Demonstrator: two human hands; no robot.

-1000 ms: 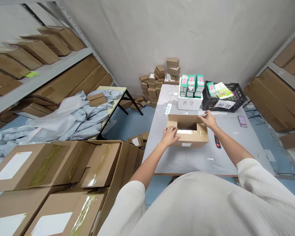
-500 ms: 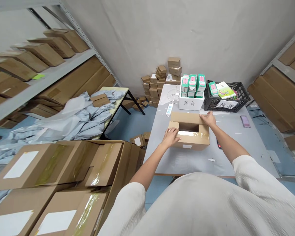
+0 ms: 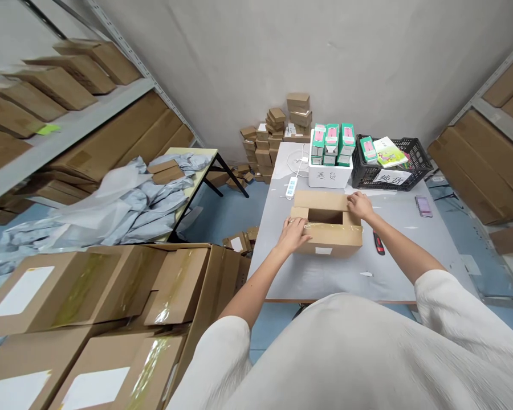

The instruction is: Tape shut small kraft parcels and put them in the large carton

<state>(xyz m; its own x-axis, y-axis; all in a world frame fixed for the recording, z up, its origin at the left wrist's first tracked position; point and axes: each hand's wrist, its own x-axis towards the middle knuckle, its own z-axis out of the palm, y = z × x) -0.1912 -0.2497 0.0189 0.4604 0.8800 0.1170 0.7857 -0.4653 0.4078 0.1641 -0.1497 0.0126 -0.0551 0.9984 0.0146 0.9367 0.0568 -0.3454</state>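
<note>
A cardboard box stands on the grey table with its top partly open and a dark gap in the middle. Clear tape and a white label show on its near side. My left hand grips its left end, with the fingers over the top edge. At the far right corner, my right hand has its fingers closed on the flap. The inside of the box is too dark to make out. A red and black handled tool, perhaps a cutter, lies right of the box, below my right forearm.
Behind the box stand a white bin of green-and-pink boxes and a black crate holding a booklet. A power strip lies left of the bin. Large taped cartons fill the near left. Shelves of boxes line the side.
The view has shifted slightly. Both hands stay on the box, and its open top has changed little. More of the red and black tool shows beside my right forearm.
</note>
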